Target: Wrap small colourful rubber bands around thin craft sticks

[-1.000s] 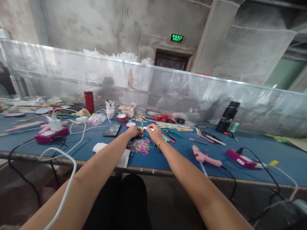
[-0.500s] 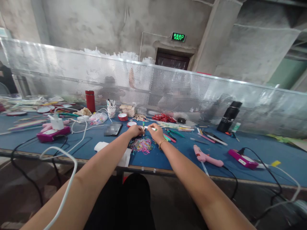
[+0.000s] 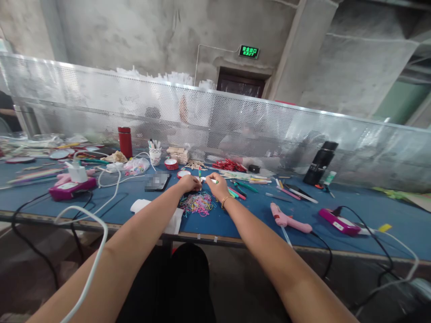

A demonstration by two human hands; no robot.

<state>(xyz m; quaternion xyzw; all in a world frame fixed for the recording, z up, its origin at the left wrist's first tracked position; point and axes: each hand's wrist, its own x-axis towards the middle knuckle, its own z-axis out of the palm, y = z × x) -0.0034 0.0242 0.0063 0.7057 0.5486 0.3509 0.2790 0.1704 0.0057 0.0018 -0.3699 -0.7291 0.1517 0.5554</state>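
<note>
My left hand (image 3: 190,183) is closed on a small upright stick (image 3: 200,172) with green and red colouring on its upper part. Opposite it, my right hand (image 3: 216,185) pinches a white marker pen (image 3: 212,181) with a green end. The pen's other end points at the stick; whether they touch is too small to tell. Just below both hands lies a tangled heap of coloured rubber bands (image 3: 198,204) on the blue table (image 3: 249,215). A round red-rimmed tin (image 3: 183,173) stands behind my left hand.
A pink glue gun (image 3: 289,220) and a purple power strip (image 3: 340,222) lie to the right, another purple strip (image 3: 72,188) to the left with white cables. Pliers (image 3: 244,187), a red flask (image 3: 125,142), a black bottle (image 3: 319,162) and a perforated metal screen (image 3: 296,130) stand farther out.
The view has shifted very slightly. Both hands keep their hold on the stick and the marker pen, nearly in the same place.
</note>
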